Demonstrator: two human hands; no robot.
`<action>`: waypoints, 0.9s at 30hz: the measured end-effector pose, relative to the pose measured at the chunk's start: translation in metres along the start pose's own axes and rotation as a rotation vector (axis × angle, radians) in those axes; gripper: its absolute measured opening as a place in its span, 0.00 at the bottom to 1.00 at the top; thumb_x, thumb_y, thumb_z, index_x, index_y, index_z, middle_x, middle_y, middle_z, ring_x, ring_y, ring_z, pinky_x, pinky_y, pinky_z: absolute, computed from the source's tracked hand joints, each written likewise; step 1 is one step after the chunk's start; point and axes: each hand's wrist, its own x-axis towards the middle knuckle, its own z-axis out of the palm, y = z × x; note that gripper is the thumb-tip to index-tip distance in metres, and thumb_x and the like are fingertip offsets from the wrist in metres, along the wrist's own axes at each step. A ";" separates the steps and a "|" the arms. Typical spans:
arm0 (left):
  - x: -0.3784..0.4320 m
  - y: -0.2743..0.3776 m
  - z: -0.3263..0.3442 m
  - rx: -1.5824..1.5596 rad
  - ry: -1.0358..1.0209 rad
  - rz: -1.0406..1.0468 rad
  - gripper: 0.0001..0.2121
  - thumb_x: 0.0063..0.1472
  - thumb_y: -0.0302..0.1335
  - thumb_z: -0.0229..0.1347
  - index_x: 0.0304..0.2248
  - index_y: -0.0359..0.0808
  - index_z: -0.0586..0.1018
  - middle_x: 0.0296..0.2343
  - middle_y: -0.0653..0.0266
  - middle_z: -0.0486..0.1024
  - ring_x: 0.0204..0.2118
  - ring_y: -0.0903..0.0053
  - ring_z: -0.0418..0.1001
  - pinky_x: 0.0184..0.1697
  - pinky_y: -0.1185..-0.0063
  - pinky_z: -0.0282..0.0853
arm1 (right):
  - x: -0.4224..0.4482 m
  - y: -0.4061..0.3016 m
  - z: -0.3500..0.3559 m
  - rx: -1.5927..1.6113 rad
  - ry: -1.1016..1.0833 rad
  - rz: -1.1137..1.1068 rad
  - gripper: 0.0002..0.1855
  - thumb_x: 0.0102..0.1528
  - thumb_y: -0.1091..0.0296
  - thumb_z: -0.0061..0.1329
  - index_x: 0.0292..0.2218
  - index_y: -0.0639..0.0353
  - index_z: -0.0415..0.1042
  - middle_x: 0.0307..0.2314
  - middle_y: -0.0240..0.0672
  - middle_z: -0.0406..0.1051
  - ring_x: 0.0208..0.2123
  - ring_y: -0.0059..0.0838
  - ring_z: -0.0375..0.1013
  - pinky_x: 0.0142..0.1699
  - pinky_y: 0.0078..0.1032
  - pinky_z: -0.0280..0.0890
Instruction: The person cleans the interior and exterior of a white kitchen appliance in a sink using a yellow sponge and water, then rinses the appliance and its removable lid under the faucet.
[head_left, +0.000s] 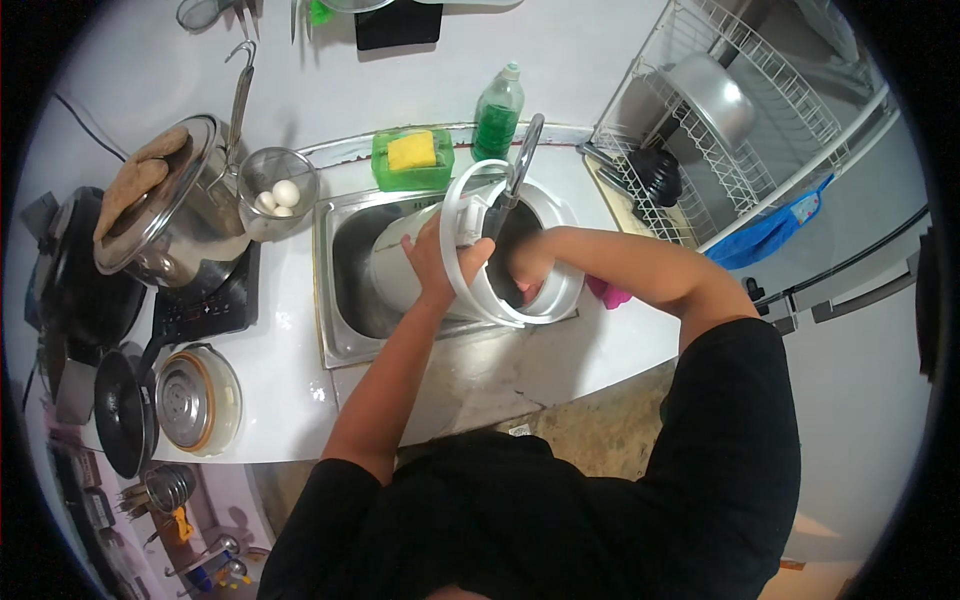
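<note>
A white cylindrical appliance body (401, 259), perhaps a rice cooker, lies tilted in the stainless steel sink (349, 350), its dark mouth facing right and up. My left hand (442, 259) holds its side near the rim, with the thumb by a white hinge part. A white ring-shaped handle (452, 247) stands around the opening. My right hand (531, 262) reaches inside the mouth, blurred; a bit of pinkish red shows at its fingers, and whether it holds anything is unclear. The chrome faucet (529, 146) arches over the opening.
Behind the sink stand a green tray (379, 176) with a yellow sponge (412, 150) and a bottle of green liquid (496, 120). Left are a lidded steel pot (199, 217), a strainer with eggs (259, 169), an induction cooktop (232, 304) and a frying pan (120, 412). Right stands a wire dish rack (731, 169).
</note>
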 end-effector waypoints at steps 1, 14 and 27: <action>0.000 0.002 0.002 -0.014 -0.013 -0.002 0.28 0.32 0.39 0.58 0.40 0.46 0.71 0.35 0.65 0.72 0.41 0.65 0.68 0.47 0.49 0.46 | 0.001 0.008 0.003 -0.230 0.015 -0.004 0.11 0.42 0.67 0.46 0.27 0.64 0.75 0.28 0.43 0.73 0.33 0.38 0.72 0.40 0.27 0.65; 0.003 -0.006 -0.002 -0.216 0.038 0.123 0.25 0.34 0.34 0.55 0.37 0.34 0.73 0.25 0.57 0.73 0.25 0.69 0.70 0.34 0.71 0.63 | 0.077 0.025 0.027 -0.055 0.592 0.286 0.12 0.43 0.69 0.42 0.30 0.58 0.73 0.34 0.38 0.70 0.37 0.33 0.68 0.41 0.26 0.64; 0.004 -0.032 -0.018 -0.614 -0.097 -0.021 0.28 0.36 0.29 0.53 0.43 0.34 0.71 0.23 0.67 0.69 0.23 0.82 0.63 0.28 0.80 0.62 | 0.073 0.000 -0.002 0.719 0.911 0.171 0.15 0.48 0.60 0.37 0.31 0.57 0.71 0.31 0.40 0.70 0.35 0.37 0.68 0.42 0.32 0.63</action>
